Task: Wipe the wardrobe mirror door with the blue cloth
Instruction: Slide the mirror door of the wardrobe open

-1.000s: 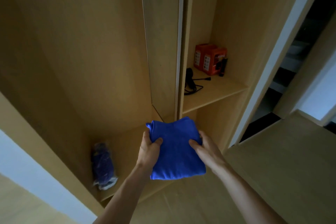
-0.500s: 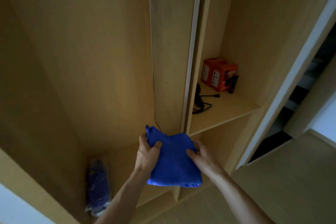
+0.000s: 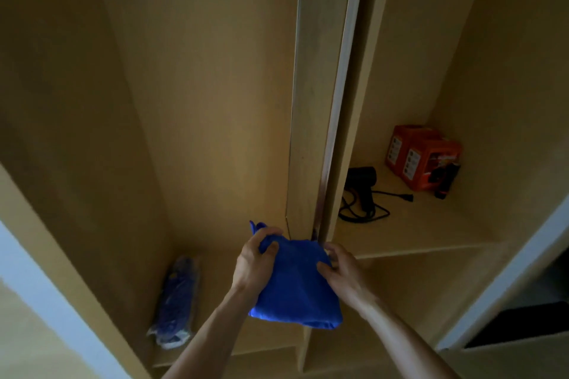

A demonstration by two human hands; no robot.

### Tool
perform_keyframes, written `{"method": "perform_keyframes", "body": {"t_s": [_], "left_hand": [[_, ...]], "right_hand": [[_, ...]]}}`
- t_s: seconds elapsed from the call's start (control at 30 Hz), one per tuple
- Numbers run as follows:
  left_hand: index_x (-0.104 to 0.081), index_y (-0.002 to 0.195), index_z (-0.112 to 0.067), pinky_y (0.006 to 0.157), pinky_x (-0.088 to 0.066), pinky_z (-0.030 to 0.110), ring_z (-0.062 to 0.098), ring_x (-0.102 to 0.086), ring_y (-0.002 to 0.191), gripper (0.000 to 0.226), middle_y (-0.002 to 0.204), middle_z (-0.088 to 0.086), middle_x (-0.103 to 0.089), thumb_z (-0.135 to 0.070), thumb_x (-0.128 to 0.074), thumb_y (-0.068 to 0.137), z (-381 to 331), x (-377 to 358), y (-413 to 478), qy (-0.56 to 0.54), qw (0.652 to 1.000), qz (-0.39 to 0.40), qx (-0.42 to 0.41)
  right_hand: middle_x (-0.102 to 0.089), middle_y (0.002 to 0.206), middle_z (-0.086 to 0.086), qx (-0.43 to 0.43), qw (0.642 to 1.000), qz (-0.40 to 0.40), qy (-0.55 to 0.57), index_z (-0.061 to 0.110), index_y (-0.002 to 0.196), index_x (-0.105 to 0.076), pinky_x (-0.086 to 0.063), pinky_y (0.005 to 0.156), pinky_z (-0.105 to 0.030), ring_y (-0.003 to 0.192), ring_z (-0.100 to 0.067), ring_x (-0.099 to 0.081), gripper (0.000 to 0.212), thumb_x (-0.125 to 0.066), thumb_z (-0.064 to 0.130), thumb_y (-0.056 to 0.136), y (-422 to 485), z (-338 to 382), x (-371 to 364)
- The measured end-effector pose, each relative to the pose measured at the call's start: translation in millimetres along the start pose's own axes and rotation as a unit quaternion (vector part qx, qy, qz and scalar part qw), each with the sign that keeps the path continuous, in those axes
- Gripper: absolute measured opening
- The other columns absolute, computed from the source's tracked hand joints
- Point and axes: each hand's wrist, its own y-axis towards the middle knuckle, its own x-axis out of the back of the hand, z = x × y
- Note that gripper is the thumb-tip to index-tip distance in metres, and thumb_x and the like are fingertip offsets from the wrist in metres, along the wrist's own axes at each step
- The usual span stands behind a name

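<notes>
A folded blue cloth [image 3: 295, 286] hangs between both hands in front of an open wooden wardrobe. My left hand [image 3: 254, 258] pinches its upper left corner, which is bunched up. My right hand [image 3: 341, 274] grips its right edge. A narrow door [image 3: 320, 71] seen edge-on, with a pale metal strip, rises just behind the cloth. Its surface reflects the wood tone; I cannot tell if this is the mirror.
A black hair dryer [image 3: 361, 191] with its cord and orange boxes [image 3: 421, 157] sit on the right shelf [image 3: 425, 228]. A blue bundle in plastic [image 3: 178, 298] lies on the lower left shelf. A white door frame [image 3: 508, 280] stands at right.
The view has tilted up and closer to the wardrobe. My left hand has bunched the cloth's upper corner; the cloth sits lower in the frame and more crumpled.
</notes>
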Motion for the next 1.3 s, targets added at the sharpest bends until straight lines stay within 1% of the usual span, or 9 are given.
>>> {"method": "perform_keyframes", "body": {"t_s": [0.07,0.17,0.3,0.43,0.63,0.7,0.9,1.17,1.3], "left_hand": [[-0.068,0.110,-0.049,0.089,-0.057,0.039,0.012,-0.064,0.104,0.033,0.118,-0.015,-0.068,-0.021,-0.050,0.103,-7.5,-12.7,-3.1,0.002,1.000,-0.025,0.000],[-0.068,0.107,-0.047,0.086,-0.055,0.034,0.010,-0.063,0.102,0.024,0.113,-0.016,-0.068,-0.027,-0.056,0.101,-20.7,-20.7,-5.2,-0.003,0.997,-0.083,0.000],[-0.067,0.106,-0.043,0.086,-0.053,0.035,0.009,-0.063,0.101,0.014,0.110,-0.017,-0.067,-0.032,-0.062,0.098,-28.9,-25.2,-9.8,0.006,0.993,-0.115,0.004],[-0.065,0.109,-0.042,0.089,-0.054,0.038,0.009,-0.062,0.102,0.016,0.110,-0.018,-0.065,-0.031,-0.063,0.097,-36.2,-28.9,-10.4,0.028,0.993,-0.117,0.003],[-0.064,0.114,-0.039,0.089,-0.054,0.037,0.004,-0.060,0.099,0.021,0.106,-0.022,-0.062,-0.026,-0.063,0.098,-41.6,-33.6,-0.7,0.059,0.992,-0.108,-0.014],[-0.064,0.115,-0.039,0.087,-0.053,0.035,0.005,-0.060,0.098,0.021,0.107,-0.020,-0.063,-0.027,-0.062,0.098,-48.0,-30.9,7.8,0.066,0.992,-0.103,-0.020],[-0.063,0.119,-0.039,0.088,-0.053,0.034,0.013,-0.062,0.099,0.023,0.109,-0.013,-0.064,-0.028,-0.061,0.099,-69.2,-30.6,32.8,0.081,0.993,-0.072,-0.049],[-0.062,0.125,-0.044,0.095,-0.055,0.041,0.019,-0.064,0.107,0.029,0.120,-0.007,-0.065,-0.032,-0.060,0.099,-66.9,-33.0,37.5,0.093,0.994,-0.006,-0.057],[-0.058,0.133,-0.045,0.098,-0.054,0.039,0.017,-0.064,0.110,0.035,0.127,-0.005,-0.064,-0.031,-0.058,0.101,-64.2,-39.1,32.4,0.086,0.994,0.023,-0.063]], "right_hand": [[-0.044,0.146,0.000,0.015,0.999,0.008,-0.031,0.028,0.149,-0.039,-0.054,0.094,-0.032,0.119,-0.017,-0.059,0.051,-0.057,0.030,0.102,10.0,-1.4,17.3],[-0.042,0.149,-0.001,0.048,0.997,0.027,-0.060,0.032,0.151,-0.037,-0.057,0.091,-0.032,0.106,-0.009,-0.063,0.054,-0.056,0.038,0.101,28.4,-2.8,32.0],[-0.041,0.153,0.000,0.076,0.994,0.058,-0.056,0.028,0.153,-0.034,-0.050,0.094,-0.027,0.123,-0.015,-0.056,0.055,-0.055,0.035,0.102,31.1,7.0,39.6],[-0.044,0.153,0.002,0.086,0.994,0.054,-0.026,0.027,0.154,-0.032,-0.052,0.103,-0.042,0.127,-0.017,-0.055,0.057,-0.055,0.034,0.103,34.9,21.1,44.9],[-0.035,0.160,-0.001,0.095,0.994,0.023,-0.037,0.025,0.159,-0.020,-0.044,0.107,-0.036,0.138,-0.021,-0.047,0.064,-0.051,0.036,0.104,47.5,43.9,37.8],[-0.037,0.159,-0.002,0.099,0.994,0.011,-0.056,0.023,0.159,-0.019,-0.045,0.103,-0.033,0.137,-0.021,-0.048,0.064,-0.049,0.038,0.105,50.5,55.0,36.6],[-0.060,0.131,0.001,0.106,0.992,-0.038,-0.063,0.019,0.144,-0.040,-0.037,0.060,-0.011,0.108,-0.015,-0.061,0.043,-0.049,0.034,0.105,60.9,75.2,42.1],[-0.063,0.120,0.006,0.090,0.994,-0.044,-0.051,0.021,0.141,-0.044,-0.038,0.058,-0.012,0.094,-0.008,-0.060,0.040,-0.051,0.034,0.104,58.6,71.4,34.1],[-0.058,0.110,0.012,0.079,0.994,-0.045,-0.065,0.027,0.136,-0.046,-0.041,0.060,-0.016,0.090,-0.006,-0.057,0.035,-0.052,0.038,0.103,51.3,74.1,39.3]]}}
